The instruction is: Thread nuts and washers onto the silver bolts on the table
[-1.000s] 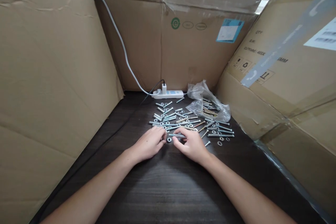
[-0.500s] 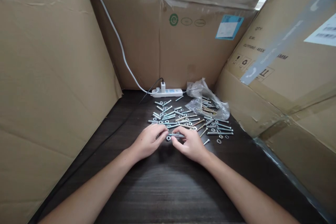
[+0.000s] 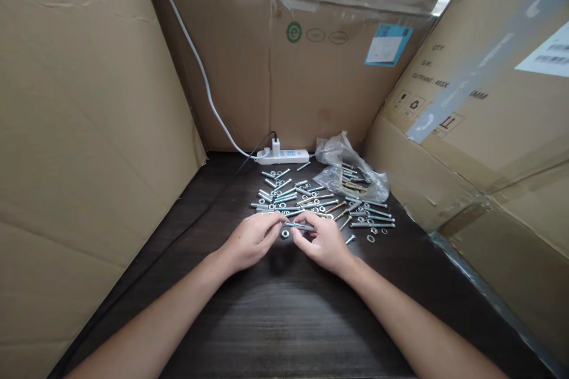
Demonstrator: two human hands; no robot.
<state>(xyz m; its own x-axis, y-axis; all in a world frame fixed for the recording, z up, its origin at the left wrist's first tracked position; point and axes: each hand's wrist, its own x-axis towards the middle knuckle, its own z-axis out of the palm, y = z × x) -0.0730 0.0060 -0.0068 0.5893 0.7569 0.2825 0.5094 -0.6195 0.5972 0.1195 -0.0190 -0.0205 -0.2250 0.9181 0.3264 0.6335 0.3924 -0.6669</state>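
Observation:
A pile of silver bolts, nuts and washers (image 3: 311, 201) lies spread on a dark wooden table (image 3: 284, 314). My right hand (image 3: 324, 243) pinches one bolt (image 3: 299, 225) that points left, just above the table. My left hand (image 3: 251, 240) has its fingertips at the bolt's left end, pinched together; what they hold is too small to make out. A single loose nut (image 3: 285, 234) lies on the table right under the bolt, between my two hands.
Large cardboard boxes (image 3: 80, 130) wall the table on the left, back and right. A white power strip (image 3: 284, 157) with a plug and white cable lies at the back. A crumpled clear plastic bag (image 3: 349, 174) with more bolts sits at the back right.
Both hands have lifted slightly and drawn together, so my left fingertips now meet the end of the bolt in my right hand. The pile has not moved.

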